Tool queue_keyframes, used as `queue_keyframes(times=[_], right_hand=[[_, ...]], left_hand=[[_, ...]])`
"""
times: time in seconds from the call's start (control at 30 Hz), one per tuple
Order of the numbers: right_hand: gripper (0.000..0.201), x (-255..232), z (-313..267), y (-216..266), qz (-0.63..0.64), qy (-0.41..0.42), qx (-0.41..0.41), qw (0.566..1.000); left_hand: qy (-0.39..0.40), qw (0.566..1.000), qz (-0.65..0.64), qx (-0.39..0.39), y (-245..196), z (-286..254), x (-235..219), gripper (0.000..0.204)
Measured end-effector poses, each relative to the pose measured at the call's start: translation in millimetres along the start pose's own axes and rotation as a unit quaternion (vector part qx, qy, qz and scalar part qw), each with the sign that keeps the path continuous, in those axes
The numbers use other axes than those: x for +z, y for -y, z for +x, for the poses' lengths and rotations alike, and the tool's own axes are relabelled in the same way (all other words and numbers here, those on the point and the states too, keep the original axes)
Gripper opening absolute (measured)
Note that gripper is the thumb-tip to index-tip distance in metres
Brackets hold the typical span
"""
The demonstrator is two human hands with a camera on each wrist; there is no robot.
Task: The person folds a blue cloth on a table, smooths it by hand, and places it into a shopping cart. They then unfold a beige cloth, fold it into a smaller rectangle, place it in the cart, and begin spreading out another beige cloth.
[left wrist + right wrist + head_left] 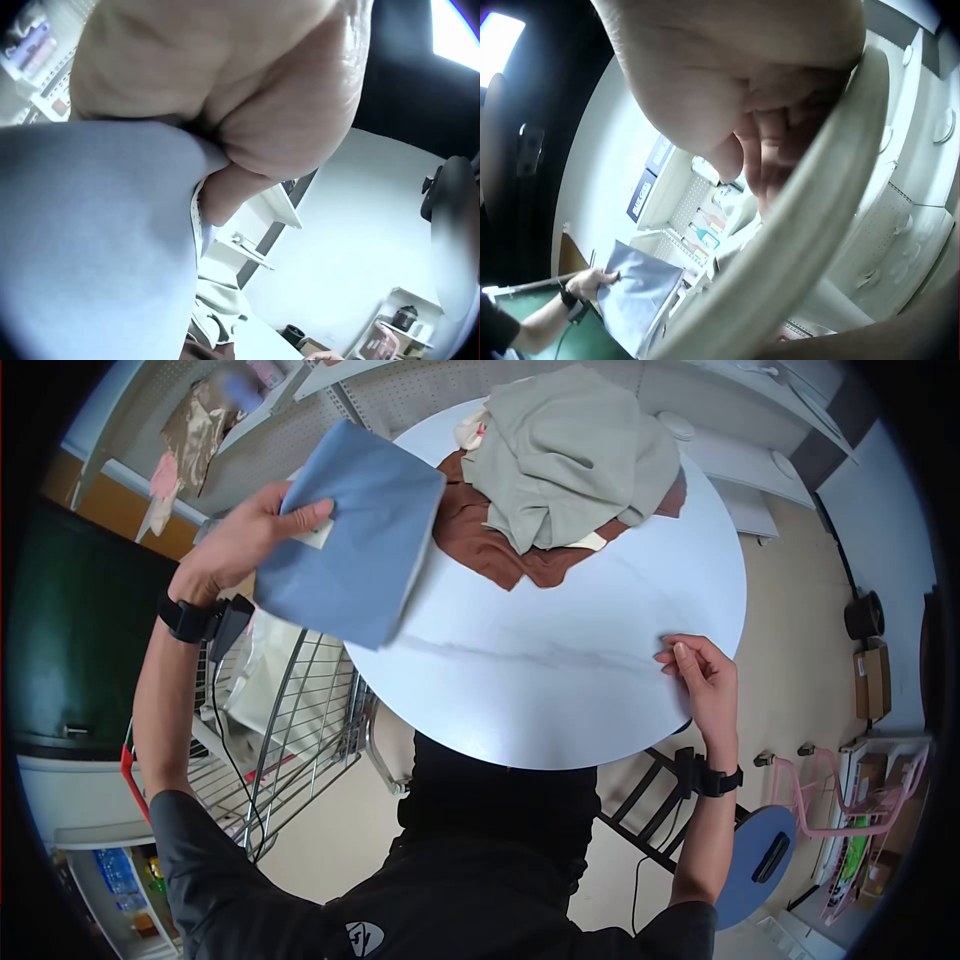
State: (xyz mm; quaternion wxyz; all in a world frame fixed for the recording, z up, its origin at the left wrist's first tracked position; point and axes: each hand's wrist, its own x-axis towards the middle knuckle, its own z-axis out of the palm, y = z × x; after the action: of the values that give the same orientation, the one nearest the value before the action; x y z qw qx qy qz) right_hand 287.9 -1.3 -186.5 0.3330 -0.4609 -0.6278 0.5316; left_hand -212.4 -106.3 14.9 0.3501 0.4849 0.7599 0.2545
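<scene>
A folded blue cloth (352, 550) with a small white label hangs from my left hand (245, 535), which pinches it at its left edge with the thumb on top. The cloth is held over the table's left edge, partly above the cart. In the left wrist view the blue cloth (97, 232) fills the lower left, below the palm. My right hand (705, 675) is at the right edge of the round white table (560, 700), fingers loosely bent and holding nothing. At the table's back lies a heap: a grey-green cloth (575, 460) over a brown cloth (480, 545).
A wire shopping cart (300, 700) stands left of the table with pale fabric inside. A stool with a round blue seat (755, 860) is at the lower right. White shelves (740, 460) line the back, and a pink basket frame (840, 810) stands far right.
</scene>
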Motion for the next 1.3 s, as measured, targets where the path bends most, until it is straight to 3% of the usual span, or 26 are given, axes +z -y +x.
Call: queue_keyframes(times=[0.1,0.2,0.37,0.47,0.53,0.63,0.67,0.7,0.73,0.77,0.8,0.9,1.0,1.1,1.13,1.2,1.23,1.27,1.3], right_hand=[[0.019,22.4,2.0,2.6,-0.1,-0.061,0.001,0.993],[0.015,40.4,3.0,5.0,-0.205,-0.076,-0.135,0.966],[0.014,46.3,2.0,6.7,-0.214,-0.089,-0.147,0.962],[0.014,50.8,0.1,11.0,-0.269,-0.101,-0.163,0.944],[0.014,53.6,-0.3,12.3,-0.309,-0.102,-0.167,0.931],[0.014,55.6,-0.7,10.3,-0.34,-0.103,-0.18,0.917],[0.014,56.2,0.4,9.8,-0.345,-0.106,-0.186,0.914],[0.015,57.2,1.8,10.1,-0.352,-0.107,-0.196,0.909],[0.015,58.3,2.2,10.6,-0.361,-0.108,-0.204,0.904],[0.016,59.3,2.1,11.1,-0.37,-0.107,-0.211,0.899],[0.016,60.2,2.4,11.7,-0.377,-0.107,-0.21,0.896],[0.017,62.3,4.4,12.8,-0.399,-0.107,-0.213,0.886],[0.018,63.8,5.7,12.0,-0.409,-0.112,-0.223,0.878],[0.019,64.8,4.0,13.5,-0.404,-0.114,-0.223,0.88],[0.019,64.2,4.4,14.4,-0.403,-0.112,-0.224,0.88],[0.02,61.7,3.2,16.6,-0.397,-0.117,-0.218,0.884],[0.02,60.6,2.9,16.7,-0.396,-0.116,-0.219,0.884],[0.02,59.5,2.5,15.6,-0.395,-0.116,-0.219,0.885],[0.02,58.0,2.2,14.1,-0.393,-0.115,-0.22,0.885]], left_hand=[[-0.064,0.993,0.1,0.014,-0.1,-4.3,-16.5,0.05],[-0.069,0.997,-0.019,-0.003,3.7,-4.0,-45.9,0.048],[-0.112,0.968,-0.207,0.085,71.7,31.0,-134.8,0.04],[-0.134,0.942,-0.306,0.039,146.5,59.4,-173.8,0.041],[-0.154,0.9,-0.407,-0.009,216.7,84.1,-164.5,0.051],[-0.194,0.867,-0.454,-0.068,331.7,110.7,-105.4,0.05],[-0.203,0.883,-0.421,-0.044,418.0,133.4,-92.8,0.049],[-0.224,0.875,-0.427,-0.047,440.8,131.1,-59.2,0.044],[-0.146,0.898,-0.376,-0.173,468.2,125.4,-50.4,0.039],[-0.178,0.832,-0.465,-0.244,471.4,126.6,-24.7,0.032],[-0.214,0.845,-0.417,-0.258,440.5,111.9,-1.7,0.027],[-0.187,0.846,-0.421,-0.27,460.5,111.6,7.8,0.024],[-0.099,0.837,-0.484,-0.237,460.8,113.2,9.3,0.031],[-0.182,0.879,-0.417,-0.143,412.8,98.6,46.7,0.043],[-0.182,0.879,-0.415,-0.149,419.5,98.1,50.0,0.055],[-0.146,0.868,-0.45,-0.151,464.1,105.5,43.9,0.055],[-0.166,0.865,-0.453,-0.14,460.0,100.2,48.1,0.044],[-0.131,0.873,-0.438,-0.17,458.8,89.6,42.6,0.026],[-0.103,0.878,-0.398,-0.244,478.0,89.4,34.0,0.023]])
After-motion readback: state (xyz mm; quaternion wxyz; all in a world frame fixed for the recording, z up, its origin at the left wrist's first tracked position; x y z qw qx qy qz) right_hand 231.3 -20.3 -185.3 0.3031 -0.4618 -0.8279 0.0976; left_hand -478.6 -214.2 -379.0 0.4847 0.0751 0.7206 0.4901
